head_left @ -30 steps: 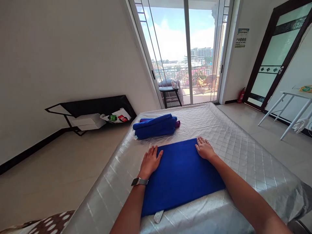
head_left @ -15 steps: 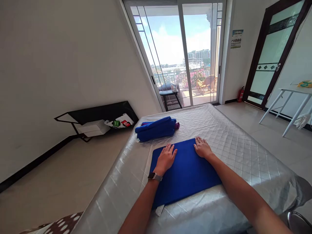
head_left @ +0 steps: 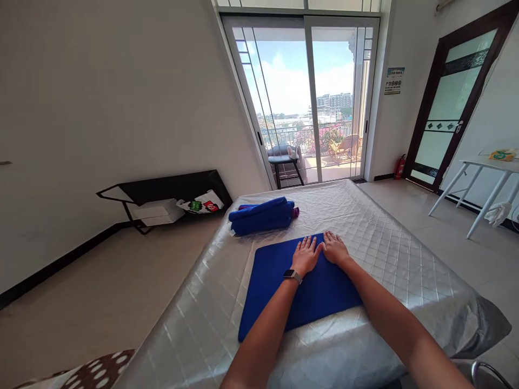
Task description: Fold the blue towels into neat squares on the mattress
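Observation:
A folded blue cloth, perhaps a towel, lies flat on the silver quilted mattress. My left hand rests palm down on the cloth near its far edge, fingers stretched out, a watch on the wrist. Beside it, my right hand lies flat at the cloth's far right corner. The thumbs nearly meet; I cannot tell whether they touch. Beyond the cloth sits a stack of folded blue cloths, with a purple piece showing at its right end.
Left of the mattress stands a low black rack holding a white box and a printed bag. A white table is at the right. Brown spotted fabric shows at the lower left. Sliding glass doors stand behind.
My left hand has slid right across the cloth, up to my right hand, which stays at the far right corner. The view has tilted up slightly.

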`<state>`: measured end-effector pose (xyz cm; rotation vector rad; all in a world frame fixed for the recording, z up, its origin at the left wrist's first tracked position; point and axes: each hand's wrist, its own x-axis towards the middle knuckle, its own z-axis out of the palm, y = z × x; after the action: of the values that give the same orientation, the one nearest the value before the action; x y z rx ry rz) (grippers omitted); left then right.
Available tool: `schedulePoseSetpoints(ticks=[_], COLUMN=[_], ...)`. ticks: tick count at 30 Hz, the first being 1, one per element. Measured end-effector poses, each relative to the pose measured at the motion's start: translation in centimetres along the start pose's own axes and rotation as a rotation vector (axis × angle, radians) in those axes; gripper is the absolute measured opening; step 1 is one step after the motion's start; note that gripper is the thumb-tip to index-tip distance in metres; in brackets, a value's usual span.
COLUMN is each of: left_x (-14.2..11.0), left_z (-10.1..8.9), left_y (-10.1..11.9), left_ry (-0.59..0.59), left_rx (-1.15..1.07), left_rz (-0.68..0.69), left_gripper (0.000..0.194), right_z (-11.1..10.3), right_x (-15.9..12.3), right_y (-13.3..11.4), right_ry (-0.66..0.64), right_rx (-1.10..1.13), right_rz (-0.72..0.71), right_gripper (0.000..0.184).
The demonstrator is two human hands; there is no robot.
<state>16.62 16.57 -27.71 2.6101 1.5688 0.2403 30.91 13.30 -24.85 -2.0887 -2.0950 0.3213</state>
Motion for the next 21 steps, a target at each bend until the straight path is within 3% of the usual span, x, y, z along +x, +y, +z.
schedulePoseSetpoints(ticks=[11,14,21], left_x=[-6.5,-7.4,-7.1], left_z=[-2.6,-2.5,-1.4], left_y=[-15.0,-16.5,-16.8], left_ry=[-0.014,0.003,0.049], left_rx=[0.057,0.032,0.021], left_rz=[-0.310,-0.323,-0.332], left_gripper=[0.070,0.072,0.074], right_z=[1.0,0.9,0.7], right_x=[0.8,0.8,0.8], right_y=[0.4,0.4,0.3], right_ry=[-0.003,-0.007,-0.009], right_rx=[0.012,-0.001,-0.030], right_rz=[0.021,0.025,0.030], right_gripper=[0.061,0.061,0.062])
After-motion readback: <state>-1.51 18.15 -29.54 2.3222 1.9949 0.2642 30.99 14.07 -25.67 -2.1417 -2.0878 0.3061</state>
